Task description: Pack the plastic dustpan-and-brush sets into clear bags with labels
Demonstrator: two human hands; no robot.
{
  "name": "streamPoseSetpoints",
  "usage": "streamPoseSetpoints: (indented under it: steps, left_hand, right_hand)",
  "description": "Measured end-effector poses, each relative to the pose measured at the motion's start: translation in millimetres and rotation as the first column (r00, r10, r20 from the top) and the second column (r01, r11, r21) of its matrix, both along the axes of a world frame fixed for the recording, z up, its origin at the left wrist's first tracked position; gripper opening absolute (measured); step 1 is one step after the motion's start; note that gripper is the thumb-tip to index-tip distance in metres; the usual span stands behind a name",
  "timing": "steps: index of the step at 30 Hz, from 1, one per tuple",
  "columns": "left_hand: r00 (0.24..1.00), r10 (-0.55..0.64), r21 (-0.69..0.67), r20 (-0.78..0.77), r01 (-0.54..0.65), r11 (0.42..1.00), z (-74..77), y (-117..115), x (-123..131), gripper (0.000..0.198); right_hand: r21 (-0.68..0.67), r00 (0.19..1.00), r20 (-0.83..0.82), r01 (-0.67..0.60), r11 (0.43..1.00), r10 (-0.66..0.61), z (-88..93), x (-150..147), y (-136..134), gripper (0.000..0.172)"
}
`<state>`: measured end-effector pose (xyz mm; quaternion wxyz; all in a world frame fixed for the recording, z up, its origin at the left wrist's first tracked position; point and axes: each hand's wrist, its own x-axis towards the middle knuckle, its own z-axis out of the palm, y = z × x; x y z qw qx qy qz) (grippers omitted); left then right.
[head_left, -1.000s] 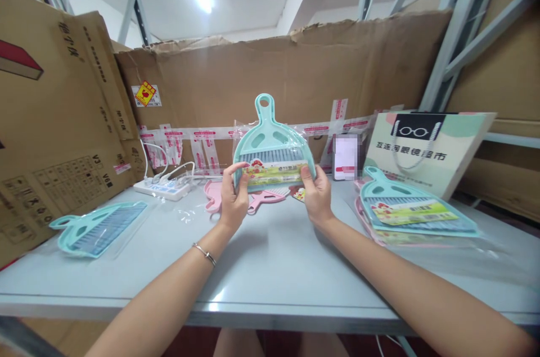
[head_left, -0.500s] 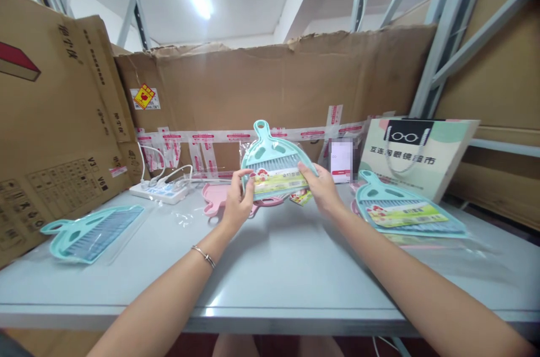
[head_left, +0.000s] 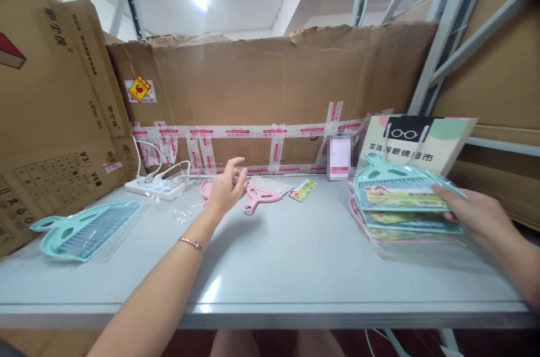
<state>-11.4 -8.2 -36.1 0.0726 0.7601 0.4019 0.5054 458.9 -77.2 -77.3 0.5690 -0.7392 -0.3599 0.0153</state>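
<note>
- Grasping with the right hand (head_left: 478,213), at right, the right edge of a bagged turquoise dustpan-and-brush set (head_left: 396,193) with a printed label.
- Directly below that, a second turquoise set (head_left: 415,226) and a pink edge (head_left: 358,215); cannot tell touching from just above.
- Left of centre, holding the left hand (head_left: 228,188) above the table (head_left: 295,267), free of any load, fingers loosely bent.
- Beyond the left hand and partly hidden by it, a pink dustpan (head_left: 206,189); just to the right, a pink brush (head_left: 265,195), handle toward the near side.
- Beside the brush, to the right, a printed card (head_left: 302,190).
- At left, lying near a power strip (head_left: 158,188), another bagged turquoise set (head_left: 88,230).
- At far right, behind the stack, a paper bag (head_left: 455,133).
</note>
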Motion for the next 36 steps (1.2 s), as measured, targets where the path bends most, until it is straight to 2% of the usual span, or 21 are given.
streamPoseSetpoints:
  steps: [2,3,4,7,10,12,14,17,19,21,23,26,28,30,32,33,34,35,36]
  left_hand:
    - [0.992,0.127,0.041,-0.022,-0.126,0.991,8.4,3.0,-10.4,0.028]
    - [0.982,0.183,0.048,-0.041,-0.181,0.982,12.6,4.8,-16.6,0.026]
    - [0.969,0.238,0.043,-0.068,-0.235,0.971,16.4,6.7,-23.2,0.025]
    - [0.898,0.375,-0.023,-0.229,-0.390,0.920,22.9,13.3,-42.9,0.023]
    - [0.817,0.323,-0.097,-0.477,-0.414,0.905,18.4,18.1,-53.3,0.021]
    - [0.738,0.250,-0.122,-0.626,-0.410,0.904,10.9,18.5,-51.3,0.018]
    - [0.651,0.249,-0.104,-0.717,-0.453,0.885,3.6,17.1,-44.1,0.013]
    - [0.574,0.340,-0.029,-0.745,-0.538,0.843,1.1,13.6,-35.4,0.008]
    - [0.547,0.414,0.015,-0.728,-0.590,0.807,6.2,10.9,-37.1,0.014]
    - [0.514,0.486,0.063,-0.707,-0.638,0.768,13.8,7.8,-44.8,0.021]
    - [0.481,0.578,0.165,-0.659,-0.657,0.735,20.7,4.9,-54.9,0.025]
    - [0.455,0.676,0.339,-0.580,-0.620,0.708,27.8,2.8,-65.4,0.027]
    - [0.472,0.685,0.399,-0.556,-0.571,0.717,32.5,2.7,-66.8,0.027]
    - [0.531,0.664,0.455,-0.526,-0.483,0.748,38.5,2.1,-64.6,0.025]
    - [0.633,0.580,0.521,-0.514,-0.307,0.797,44.6,-0.3,-59.5,0.022]
    - [0.683,0.516,0.547,-0.517,-0.201,0.813,46.9,-2.3,-56.0,0.021]
    - [0.727,0.446,0.562,-0.523,-0.100,0.821,48.4,-4.6,-51.9,0.020]
    - [0.763,0.377,0.569,-0.525,-0.015,0.822,48.8,-7.0,-47.3,0.021]
    - [0.794,0.313,0.570,-0.522,0.052,0.820,48.3,-9.1,-42.4,0.022]
  right_hand:
    - [-0.237,0.988,0.149,0.063,0.969,-0.028,-3.2,3.8,1.2,0.028]
    - [-0.285,0.962,0.266,0.132,0.950,-0.054,-4.5,0.7,2.8,0.022]
    - [-0.261,0.912,0.397,0.220,0.940,-0.103,-6.1,-4.6,4.7,0.019]
    - [-0.117,0.705,0.680,0.375,0.920,-0.201,-12.3,-23.6,9.9,0.038]
    - [-0.094,0.599,0.787,0.352,0.931,-0.147,-14.4,-34.4,13.2,0.036]
    - [-0.095,0.581,0.805,0.329,0.940,-0.122,-9.2,-38.5,16.2,0.032]
    - [-0.059,0.586,0.798,0.311,0.949,-0.143,1.4,-46.5,21.5,0.031]
    - [0.077,0.616,0.766,0.192,0.978,-0.182,22.9,-75.6,33.3,0.031]
    - [0.167,0.641,0.754,0.027,0.986,-0.146,36.7,-106.4,41.7,0.031]
    - [0.211,0.657,0.753,-0.172,0.962,-0.048,47.4,-141.5,48.9,0.028]
    - [0.232,0.673,0.735,-0.360,0.904,0.079,54.1,-175.7,54.8,0.023]
    - [0.232,0.699,0.647,-0.562,0.794,0.305,56.5,-218.0,63.0,0.017]
    - [0.214,0.699,0.546,-0.649,0.730,0.462,54.6,-238.9,69.5,0.015]
    - [0.197,0.688,0.412,-0.708,0.679,0.598,51.8,-254.2,75.7,0.016]
    - [0.209,0.671,0.207,-0.741,0.638,0.712,49.7,-264.4,78.7,0.025]
    - [0.216,0.633,0.075,-0.765,0.607,0.770,49.1,-267.7,77.9,0.031]
    - [0.216,0.555,-0.064,-0.804,0.554,0.830,48.7,-270.0,75.5,0.038]
    - [0.209,0.437,-0.195,-0.856,0.473,0.878,48.2,-271.4,71.4,0.043]
    - [0.196,0.298,-0.307,-0.910,0.366,0.904,47.7,-272.1,66.1,0.047]
